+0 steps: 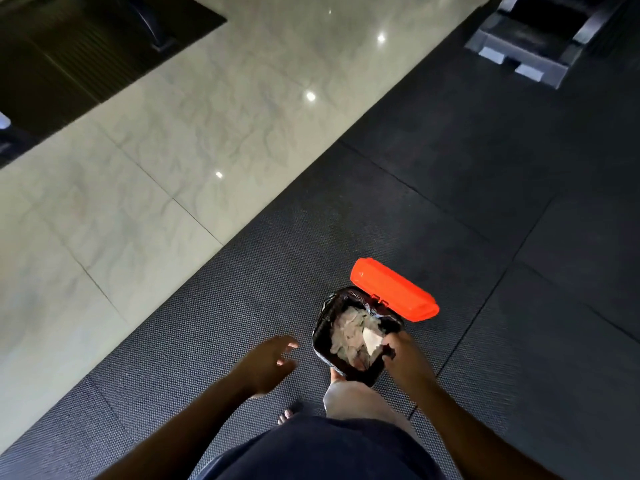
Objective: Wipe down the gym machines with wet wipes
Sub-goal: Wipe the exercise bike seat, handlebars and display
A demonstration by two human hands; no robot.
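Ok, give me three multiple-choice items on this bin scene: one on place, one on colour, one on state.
1. Where does the bin stand?
A. on the dark rubber mat
B. on the pale tiled floor
C. on a bench

2. What colour is the bin's lid?
A. blue
B. orange-red
C. white

3. How is the lid?
A. shut
B. lying on the floor
C. flipped open

Answers:
1 A: textured black mat surrounds the bin.
2 B: the lid is bright orange-red.
3 C: it stands raised at the hinge, showing crumpled wipes inside, with the right hand at the rim and the left hand spread beside it.
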